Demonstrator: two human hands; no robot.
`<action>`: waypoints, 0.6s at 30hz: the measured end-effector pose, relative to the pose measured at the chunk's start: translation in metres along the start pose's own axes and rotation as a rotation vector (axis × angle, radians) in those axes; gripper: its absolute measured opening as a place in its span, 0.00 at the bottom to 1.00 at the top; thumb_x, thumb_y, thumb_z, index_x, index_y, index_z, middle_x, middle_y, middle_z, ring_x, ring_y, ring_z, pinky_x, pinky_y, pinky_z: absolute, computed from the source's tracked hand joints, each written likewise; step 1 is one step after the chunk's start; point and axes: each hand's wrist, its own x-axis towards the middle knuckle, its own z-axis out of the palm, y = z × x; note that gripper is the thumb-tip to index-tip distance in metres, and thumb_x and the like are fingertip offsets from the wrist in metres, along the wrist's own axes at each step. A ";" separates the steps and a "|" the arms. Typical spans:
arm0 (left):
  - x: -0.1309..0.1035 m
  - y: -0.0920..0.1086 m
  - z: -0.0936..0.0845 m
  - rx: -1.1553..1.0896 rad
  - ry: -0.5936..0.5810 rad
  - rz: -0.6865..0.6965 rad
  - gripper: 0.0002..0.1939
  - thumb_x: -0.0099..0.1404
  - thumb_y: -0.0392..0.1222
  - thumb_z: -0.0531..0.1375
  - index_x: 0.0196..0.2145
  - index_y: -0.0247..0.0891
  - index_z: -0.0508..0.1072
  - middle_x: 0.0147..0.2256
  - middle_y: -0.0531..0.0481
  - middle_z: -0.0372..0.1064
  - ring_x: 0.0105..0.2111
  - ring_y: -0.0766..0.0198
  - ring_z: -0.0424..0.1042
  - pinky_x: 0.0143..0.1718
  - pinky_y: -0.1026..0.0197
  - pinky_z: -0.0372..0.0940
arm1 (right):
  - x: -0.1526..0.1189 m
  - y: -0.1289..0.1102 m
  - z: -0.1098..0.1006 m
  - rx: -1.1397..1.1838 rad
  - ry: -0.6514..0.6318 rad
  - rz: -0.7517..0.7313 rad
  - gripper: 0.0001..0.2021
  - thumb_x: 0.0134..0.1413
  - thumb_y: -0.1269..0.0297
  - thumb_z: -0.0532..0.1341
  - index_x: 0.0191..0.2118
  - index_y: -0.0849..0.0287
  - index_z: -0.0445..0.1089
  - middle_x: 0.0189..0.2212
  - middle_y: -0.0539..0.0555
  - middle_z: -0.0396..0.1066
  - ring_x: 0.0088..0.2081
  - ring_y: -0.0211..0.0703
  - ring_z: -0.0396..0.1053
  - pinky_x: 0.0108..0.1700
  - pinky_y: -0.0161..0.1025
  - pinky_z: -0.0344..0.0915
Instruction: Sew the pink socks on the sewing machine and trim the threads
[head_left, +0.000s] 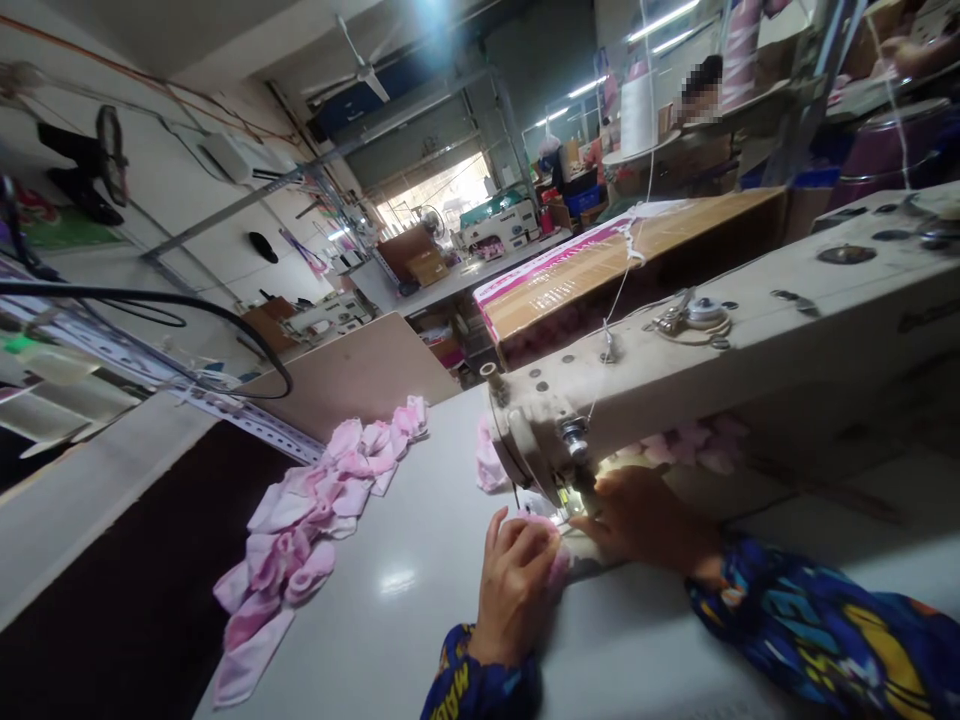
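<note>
My left hand point(517, 585) is closed on a small piece of pink fabric point(559, 565) on the table, just in front of the sewing machine's needle area. Beside the needle, my right hand point(649, 520) reaches under the head of the sewing machine point(697, 340). Its thumb and forefinger are spread apart near the lit presser foot point(566, 500), and the other fingers are partly hidden. White thread runs down over the machine head from above. Behind the needle lies another pink piece point(491, 460).
A long heap of pink and white fabric pieces point(300, 540) lies along the table's left side. More pink pieces point(694, 445) rest beneath the machine arm. A cardboard box point(600, 260) stands behind the machine, near a white thread cone point(639, 115). A person sits in the background.
</note>
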 end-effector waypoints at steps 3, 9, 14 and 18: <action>0.000 0.000 0.000 0.009 0.003 0.012 0.12 0.70 0.40 0.52 0.32 0.41 0.74 0.31 0.54 0.74 0.35 0.63 0.68 0.53 0.50 0.56 | 0.001 -0.002 0.002 -0.022 0.024 -0.016 0.11 0.54 0.59 0.63 0.27 0.62 0.70 0.23 0.58 0.71 0.28 0.48 0.70 0.32 0.39 0.59; -0.001 -0.001 0.000 -0.014 -0.013 0.015 0.11 0.71 0.40 0.52 0.35 0.41 0.73 0.32 0.54 0.75 0.35 0.63 0.69 0.52 0.50 0.57 | 0.003 -0.003 -0.004 -0.024 -0.033 0.024 0.10 0.53 0.61 0.65 0.26 0.62 0.71 0.22 0.58 0.71 0.27 0.48 0.71 0.31 0.38 0.59; 0.003 0.000 -0.006 -0.121 -0.077 0.012 0.10 0.70 0.36 0.51 0.35 0.39 0.72 0.33 0.50 0.74 0.36 0.62 0.70 0.48 0.51 0.62 | 0.003 -0.004 -0.009 -0.010 -0.092 0.076 0.12 0.54 0.57 0.64 0.29 0.62 0.73 0.25 0.60 0.73 0.30 0.49 0.72 0.31 0.38 0.59; 0.006 0.001 -0.012 -0.249 -0.202 -0.031 0.10 0.69 0.34 0.50 0.37 0.38 0.71 0.35 0.46 0.72 0.39 0.61 0.70 0.45 0.55 0.66 | 0.004 -0.001 -0.008 -0.001 -0.116 0.118 0.14 0.55 0.57 0.63 0.26 0.61 0.72 0.24 0.59 0.73 0.27 0.49 0.71 0.27 0.38 0.56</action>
